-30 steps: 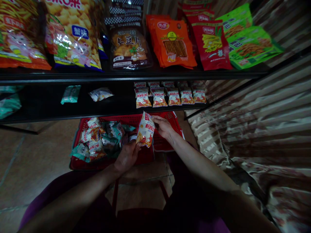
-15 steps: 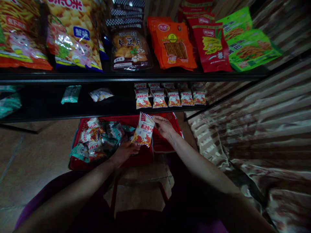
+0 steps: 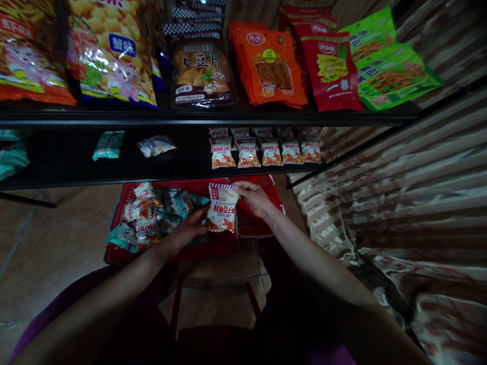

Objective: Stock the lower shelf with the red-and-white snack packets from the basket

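Black shelf unit (image 3: 228,119), viewed from above in dim light, with two tiers visible. A striped curtain (image 3: 380,203) hangs in folds along the right, and a tiled floor (image 3: 34,238) shows below. Under the lower tier rests a red basket (image 3: 220,248); just right of it lies what looks like a second red basket (image 3: 255,226), partly hidden by the right arm. Upper tier, left to right: an orange-edged bag (image 3: 28,56), a large yellow bag (image 3: 114,56), brown bags (image 3: 201,66), orange pouches (image 3: 272,66), red pouches (image 3: 331,71) and green pouches (image 3: 397,76). The left hand (image 3: 190,228) is over the red basket, its thumb and fingers spread apart beside the lower left corner of a white packet (image 3: 221,210) (whether they touch it cannot be told). The right hand (image 3: 253,196) pinches that packet by its upper right corner, thumb and fingers closed on the edge. The packet is held upright above the right part of the red basket, its printed face toward the viewer. Teal packets (image 3: 124,235) and white-and-orange packets (image 3: 142,208) lie heaped in the basket's left part. Lower tier: matching small packets (image 3: 247,154) in rows, a lone teal packet (image 3: 108,145) and a silvery packet (image 3: 155,146) lying flat.
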{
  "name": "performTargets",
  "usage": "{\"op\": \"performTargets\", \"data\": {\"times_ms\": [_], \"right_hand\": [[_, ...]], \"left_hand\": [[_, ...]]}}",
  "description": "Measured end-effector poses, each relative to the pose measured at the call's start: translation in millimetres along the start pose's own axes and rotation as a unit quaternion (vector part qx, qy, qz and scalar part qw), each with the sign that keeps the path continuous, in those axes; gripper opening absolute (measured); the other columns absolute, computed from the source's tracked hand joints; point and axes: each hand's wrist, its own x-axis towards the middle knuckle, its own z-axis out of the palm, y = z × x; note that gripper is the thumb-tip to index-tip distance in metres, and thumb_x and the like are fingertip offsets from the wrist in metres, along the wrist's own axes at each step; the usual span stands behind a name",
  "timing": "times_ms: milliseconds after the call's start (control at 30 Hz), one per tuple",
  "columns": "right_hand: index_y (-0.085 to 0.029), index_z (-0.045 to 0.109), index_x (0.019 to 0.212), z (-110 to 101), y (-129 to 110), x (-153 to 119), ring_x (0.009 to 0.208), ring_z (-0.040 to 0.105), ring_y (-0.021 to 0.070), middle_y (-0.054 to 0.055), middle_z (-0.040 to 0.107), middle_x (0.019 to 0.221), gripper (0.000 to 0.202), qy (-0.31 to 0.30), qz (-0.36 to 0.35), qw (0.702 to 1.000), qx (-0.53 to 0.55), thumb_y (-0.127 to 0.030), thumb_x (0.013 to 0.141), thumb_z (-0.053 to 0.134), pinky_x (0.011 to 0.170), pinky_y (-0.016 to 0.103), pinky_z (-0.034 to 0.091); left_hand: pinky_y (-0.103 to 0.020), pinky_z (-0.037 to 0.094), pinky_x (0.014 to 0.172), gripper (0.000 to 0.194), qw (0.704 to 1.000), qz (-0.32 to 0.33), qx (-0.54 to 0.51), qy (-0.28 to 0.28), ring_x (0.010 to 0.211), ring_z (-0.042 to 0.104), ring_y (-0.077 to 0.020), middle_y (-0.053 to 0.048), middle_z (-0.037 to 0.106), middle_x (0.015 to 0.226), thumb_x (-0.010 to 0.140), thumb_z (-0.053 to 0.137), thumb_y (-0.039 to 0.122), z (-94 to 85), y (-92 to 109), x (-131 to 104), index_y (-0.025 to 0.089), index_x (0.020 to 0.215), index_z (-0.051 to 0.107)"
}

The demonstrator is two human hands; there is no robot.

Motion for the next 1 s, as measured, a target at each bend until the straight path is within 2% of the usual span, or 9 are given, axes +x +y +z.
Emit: {"op": "performTargets", "data": {"times_ms": [100,200,300,433,600,700,900,1000], "right_hand": [[-0.019,0.07,0.074,4.2,2.0,-2.8,0.061,0.053,0.0087,-0.004,0.067,0.066,0.028,-0.031,0.006,0.999,-0.022,-0.036,0.054,0.08,0.064,0.024,0.04],[-0.019,0.07,0.072,10.8,4.0,-5.9,0.061,0.053,0.0086,-0.004,0.066,0.066,0.025,-0.05,0.017,0.997,-0.047,-0.034,0.054,0.08,0.065,0.024,0.04],[-0.019,0.07,0.072,16.1,5.2,-8.5,0.061,0.053,0.0087,-0.004,0.066,0.066,0.024,-0.069,0.024,0.996,-0.061,-0.033,0.056,0.079,0.064,0.024,0.04],[-0.019,0.07,0.075,19.7,7.5,-10.8,0.063,0.055,0.0085,-0.004,0.066,0.068,0.024,-0.073,0.02,0.995,-0.061,-0.035,0.059,0.078,0.065,0.023,0.041],[-0.023,0.068,0.092,18.3,12.2,-14.6,0.075,0.06,0.0093,-0.001,0.068,0.085,0.031,-0.04,0.043,0.998,-0.024,-0.041,0.067,0.073,0.072,0.023,0.045],[-0.023,0.066,0.093,14.8,15.9,-18.9,0.077,0.062,0.0094,0.001,0.069,0.087,0.03,-0.01,0.07,0.997,0.002,-0.042,0.072,0.071,0.078,0.025,0.047],[-0.019,0.064,0.085,15.6,27.8,-27.4,0.073,0.066,0.0106,0.001,0.07,0.079,0.011,-0.011,0.158,0.987,0.031,-0.023,0.076,0.07,0.075,0.025,0.052],[-0.017,0.063,0.092,21.4,31.0,-30.5,0.074,0.068,0.012,0.003,0.072,0.078,0.016,-0.043,0.184,0.981,0.04,-0.015,0.077,0.068,0.074,0.026,0.054]], "left_hand": [[-0.034,0.04,0.099,0.032,0.997,0.04,-0.048,0.047,0.113,0.056,-0.0238,-0.007,0.068,0.113,0.064,0.07,0.024,-2.4,10.0,6.7,0.018,0.096,0.069],[-0.033,0.047,0.087,0.027,0.992,0.036,-0.088,0.085,0.092,0.064,-0.0206,-0.008,0.071,0.094,0.068,0.07,0.037,-0.7,11.6,14.4,0.016,0.084,0.068],[-0.03,0.05,0.075,0.02,0.987,0.012,-0.11,0.113,0.073,0.064,-0.0163,-0.006,0.07,0.079,0.068,0.07,0.033,4.6,11.1,19.0,0.014,0.075,0.067],[-0.027,0.05,0.068,0.012,0.98,-0.01,-0.122,0.158,0.062,0.062,-0.0135,-0.005,0.067,0.068,0.07,0.067,0.023,8.5,12.4,21.1,0.013,0.065,0.064],[-0.027,0.051,0.067,0.003,0.958,-0.013,-0.163,0.236,0.062,0.064,-0.0146,-0.005,0.069,0.071,0.072,0.063,0.017,-4.2,16.7,26.9,0.014,0.071,0.064],[-0.027,0.052,0.068,0.006,0.943,-0.013,-0.198,0.269,0.066,0.066,-0.0153,-0.005,0.07,0.072,0.077,0.057,0.015,-15.9,22.8,30.4,0.015,0.076,0.063],[-0.027,0.052,0.069,0.014,0.926,0.023,-0.252,0.281,0.065,0.065,-0.0132,-0.004,0.068,0.072,0.082,0.05,0.011,-29.4,31.1,30.0,0.015,0.073,0.06],[-0.028,0.052,0.072,0.014,0.924,0.043,-0.253,0.285,0.066,0.064,-0.0131,-0.002,0.067,0.072,0.081,0.05,0.01,-33.4,28.8,29.3,0.015,0.072,0.059]]}}
